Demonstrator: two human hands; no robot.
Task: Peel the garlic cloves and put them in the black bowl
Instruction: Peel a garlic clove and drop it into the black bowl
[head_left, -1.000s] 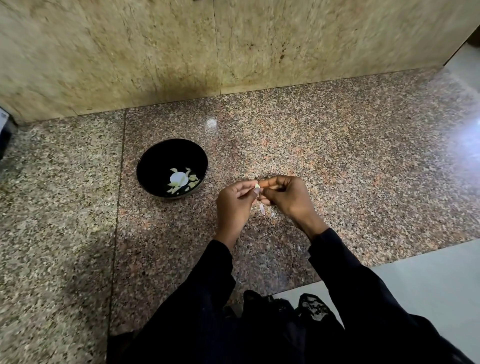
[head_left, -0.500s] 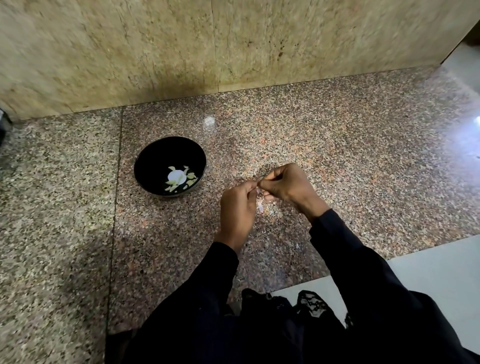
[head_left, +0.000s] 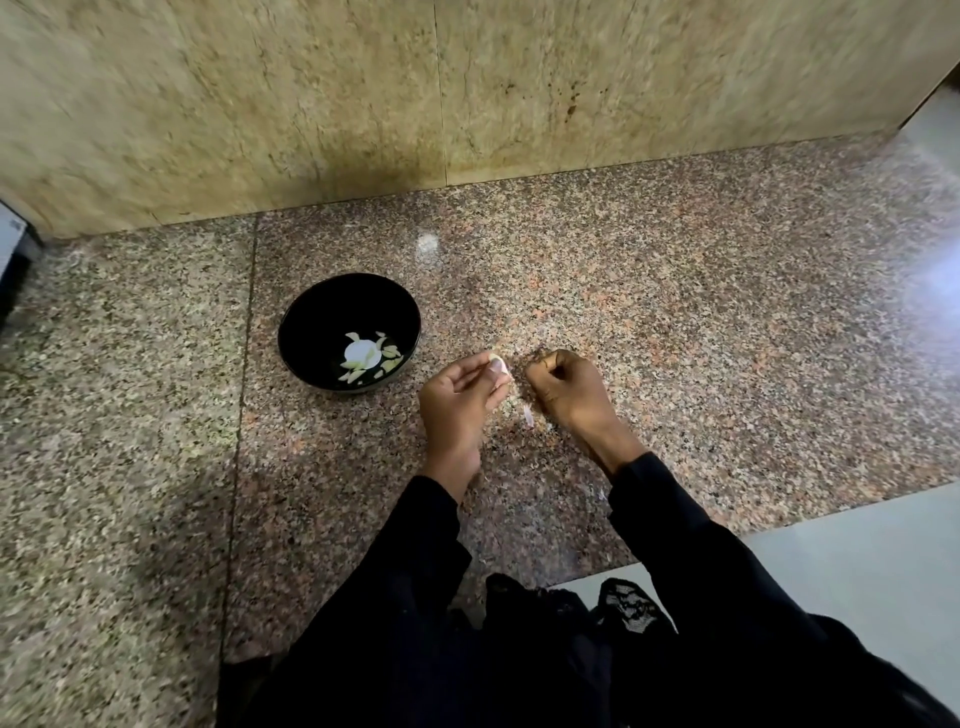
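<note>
From the head camera, the left hand (head_left: 460, 397) is pinching a small, pale, smooth garlic clove (head_left: 500, 367) between thumb and fingertips, just right of the black bowl (head_left: 349, 331). The right hand (head_left: 569, 389) is curling into a loose fist just beside it; whether it holds anything cannot be told. The round, glossy bowl is sitting on the speckled granite worktop (head_left: 675, 322), holding pale peeled cloves (head_left: 366, 356).
</note>
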